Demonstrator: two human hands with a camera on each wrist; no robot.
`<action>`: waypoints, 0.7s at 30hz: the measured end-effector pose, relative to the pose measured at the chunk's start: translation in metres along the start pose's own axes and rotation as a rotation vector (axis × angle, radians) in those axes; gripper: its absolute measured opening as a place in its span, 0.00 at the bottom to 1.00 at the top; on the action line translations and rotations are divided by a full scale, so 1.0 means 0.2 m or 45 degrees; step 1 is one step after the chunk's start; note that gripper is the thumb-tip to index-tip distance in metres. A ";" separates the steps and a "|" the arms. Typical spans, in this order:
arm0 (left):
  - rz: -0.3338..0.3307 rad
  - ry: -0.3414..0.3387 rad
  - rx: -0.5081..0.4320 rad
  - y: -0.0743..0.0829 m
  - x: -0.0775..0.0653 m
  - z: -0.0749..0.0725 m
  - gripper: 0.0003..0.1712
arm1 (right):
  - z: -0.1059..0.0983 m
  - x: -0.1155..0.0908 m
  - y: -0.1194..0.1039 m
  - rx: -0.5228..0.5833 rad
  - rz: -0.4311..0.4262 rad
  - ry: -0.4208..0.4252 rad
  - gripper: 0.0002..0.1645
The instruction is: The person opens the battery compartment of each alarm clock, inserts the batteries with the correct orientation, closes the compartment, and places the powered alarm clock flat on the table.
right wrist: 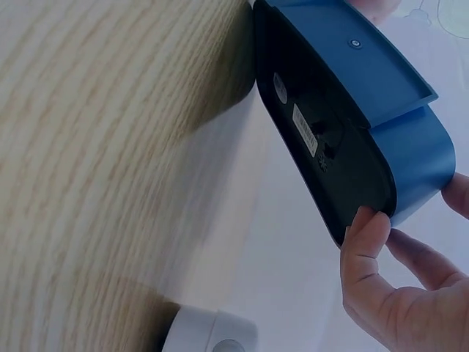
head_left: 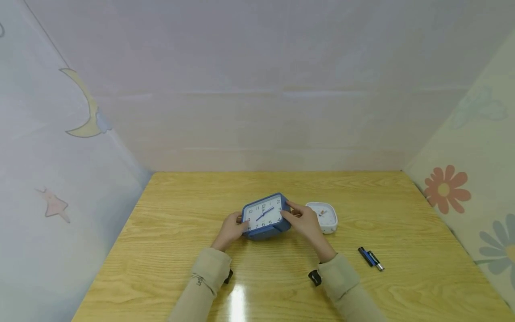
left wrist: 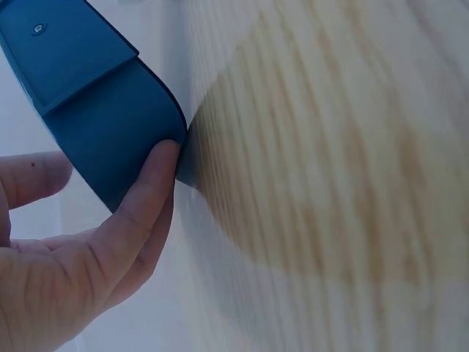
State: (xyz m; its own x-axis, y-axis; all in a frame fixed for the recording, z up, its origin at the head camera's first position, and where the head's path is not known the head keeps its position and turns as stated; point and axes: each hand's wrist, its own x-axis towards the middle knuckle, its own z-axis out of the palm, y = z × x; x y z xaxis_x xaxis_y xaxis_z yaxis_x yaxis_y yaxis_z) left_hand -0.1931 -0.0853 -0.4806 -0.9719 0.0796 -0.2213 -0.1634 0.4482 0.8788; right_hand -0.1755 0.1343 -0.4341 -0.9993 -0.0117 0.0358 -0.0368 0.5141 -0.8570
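Both hands grip a blue alarm clock (head_left: 263,215) with a white dial, its face tilted up toward the head camera. My left hand (head_left: 232,229) holds the clock's left end, thumb over the front edge and fingers behind. At the opposite end, my right hand (head_left: 302,220) pinches it with the thumb on the front. The right wrist view shows the clock's black back (right wrist: 315,125) with labels, the right fingertips (right wrist: 370,224) against its edge. That end is raised off the table, while the left end sits lower, close to the wood in the left wrist view.
A small white clock (head_left: 322,215) lies face up just right of the right hand. Two batteries, one blue and black (head_left: 365,256) and one black and silver (head_left: 376,260), lie farther right on the wooden table (head_left: 169,268). Fabric walls (head_left: 257,125) surround the table.
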 end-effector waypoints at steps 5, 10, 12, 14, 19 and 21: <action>0.011 -0.022 -0.007 -0.01 -0.01 0.00 0.24 | 0.00 0.00 0.00 -0.013 -0.012 0.003 0.27; 0.034 -0.035 -0.014 -0.01 -0.01 0.01 0.22 | 0.00 0.00 -0.01 -0.018 -0.039 0.020 0.24; 0.052 -0.047 -0.023 0.00 -0.01 0.01 0.20 | -0.01 0.00 -0.02 -0.002 -0.059 0.027 0.22; 0.063 -0.062 -0.040 0.00 0.00 0.01 0.20 | -0.01 0.00 -0.02 0.012 -0.076 0.035 0.21; 0.090 -0.104 -0.077 0.00 -0.01 0.01 0.20 | -0.01 0.01 -0.02 0.049 -0.098 0.055 0.19; 0.085 -0.120 -0.105 0.00 -0.01 0.01 0.20 | -0.01 0.01 -0.03 0.066 -0.093 0.059 0.19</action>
State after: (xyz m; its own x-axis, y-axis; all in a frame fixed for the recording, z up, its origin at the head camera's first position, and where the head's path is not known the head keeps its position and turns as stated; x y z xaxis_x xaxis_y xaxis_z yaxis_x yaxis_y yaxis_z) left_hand -0.1901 -0.0837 -0.4811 -0.9615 0.1918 -0.1966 -0.1162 0.3648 0.9238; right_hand -0.1779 0.1336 -0.4285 -0.9925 -0.0076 0.1218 -0.1112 0.4679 -0.8768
